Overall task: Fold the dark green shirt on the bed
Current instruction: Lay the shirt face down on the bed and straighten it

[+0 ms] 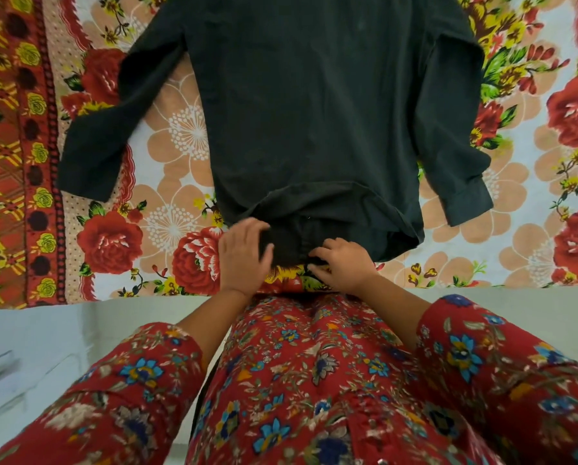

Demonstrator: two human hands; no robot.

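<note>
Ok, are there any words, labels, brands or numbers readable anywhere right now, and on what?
None: no text can be read in this view.
The dark green shirt shows no label or print.
The bedsheet and the person's sleeves carry only flower patterns.

The shirt [314, 112] is a dark green so deep it reads nearly black. The bedsheet [166, 146] is white with red roses and peach blooms (yellow sprigs too), edged by a red border [12, 162] of yellow roses. My dress [314, 380] is red with blue and orange flowers.
</note>
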